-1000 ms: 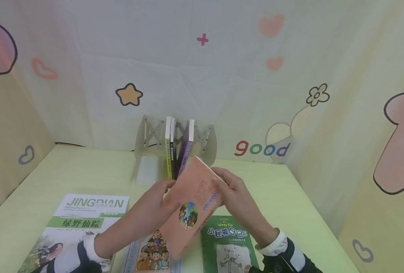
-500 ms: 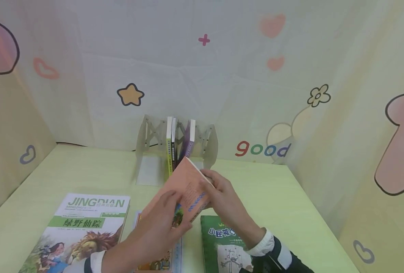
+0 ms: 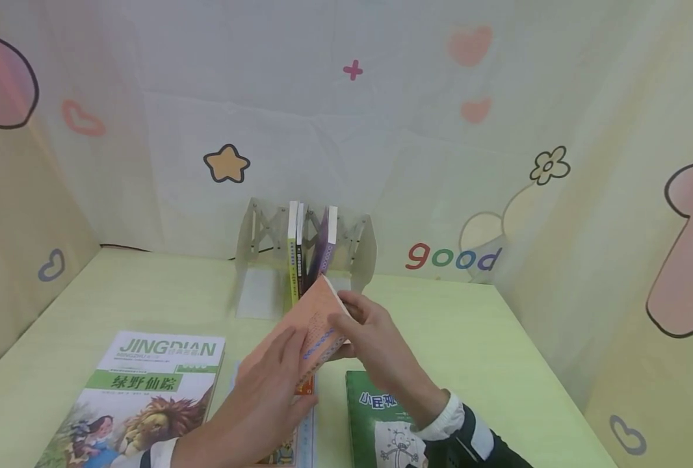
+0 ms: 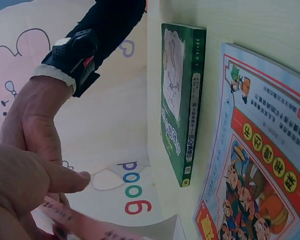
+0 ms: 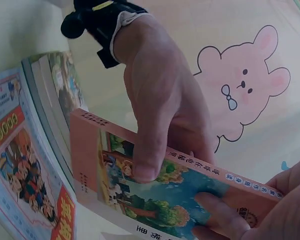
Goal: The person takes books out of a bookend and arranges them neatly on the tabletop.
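Note:
A small pink book (image 3: 314, 309) is held tilted between both hands, above the desk's middle. My left hand (image 3: 259, 396) grips it across the spine; in the right wrist view its thumb presses the illustrated front cover (image 5: 177, 217) while the fingers go behind. My right hand (image 3: 378, 348) pinches the opposite end near the top corner. Beneath lies a blue-bordered book (image 4: 260, 150) with cartoon figures, partly covered by the left hand in the head view. A green book (image 3: 366, 422) rests below the right hand.
Behind the hands stands an expandable metal book rack (image 3: 364, 250) holding a few upright books, including a yellow-spined one (image 3: 293, 260) and a purple one (image 3: 325, 247). A large white-and-green book (image 3: 147, 396) lies at left. A printed curtain (image 3: 300, 97) closes off the back.
Both hands have shifted left with the pink book and tipped it flatter. My left hand has slid from the book's far edge onto its lower part and spine.

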Motion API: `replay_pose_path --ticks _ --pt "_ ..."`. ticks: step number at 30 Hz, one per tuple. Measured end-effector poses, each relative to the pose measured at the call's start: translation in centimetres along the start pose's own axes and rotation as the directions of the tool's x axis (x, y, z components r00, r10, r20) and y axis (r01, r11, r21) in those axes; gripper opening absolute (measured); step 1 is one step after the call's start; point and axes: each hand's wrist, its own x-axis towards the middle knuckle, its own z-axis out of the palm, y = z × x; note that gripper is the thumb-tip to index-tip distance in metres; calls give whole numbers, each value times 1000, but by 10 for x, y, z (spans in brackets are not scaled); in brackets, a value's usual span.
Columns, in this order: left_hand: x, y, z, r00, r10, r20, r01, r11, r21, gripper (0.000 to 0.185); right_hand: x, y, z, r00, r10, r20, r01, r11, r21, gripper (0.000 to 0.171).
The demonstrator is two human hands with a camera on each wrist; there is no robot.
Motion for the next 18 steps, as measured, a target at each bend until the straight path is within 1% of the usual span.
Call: replay_pose_path --ticks 2,4,7,10,13,14,16,17,18 --pt "-1 -2 0 1000 19 -18 -19 999 43 87 0 0 1 1000 21 14 -22 999 37 57" --pt "-2 -5 0 998 41 -41 -37 995 94 80 0 0 2 999 39 28 -41 997 70 59" --pt "-3 -7 0 996 64 -57 -54 986 157 72 0 0 3 997 58 60 -64 992 106 58" --pt "-3 -10 -1 991 110 -78 -92 975 201 75 0 0 3 993 67 98 -80 988 129 56" --pt "-1 -14 -4 978 176 -112 -145 960 239 83 0 1 3 990 68 123 -86 985 147 53" --pt "-1 -14 -6 976 183 -118 -151 959 241 86 0 0 4 990 64 128 -84 984 157 53" --pt "1 -14 -10 978 175 -118 -146 964 221 85 0 0 4 989 55 139 -79 981 176 51" --pt "1 -14 -12 984 144 -106 -122 973 194 86 -1 -1 4 988 50 144 -77 980 183 50" --pt "3 -11 -15 995 71 -63 -62 988 139 89 -1 -2 4 988 44 150 -73 978 195 50"
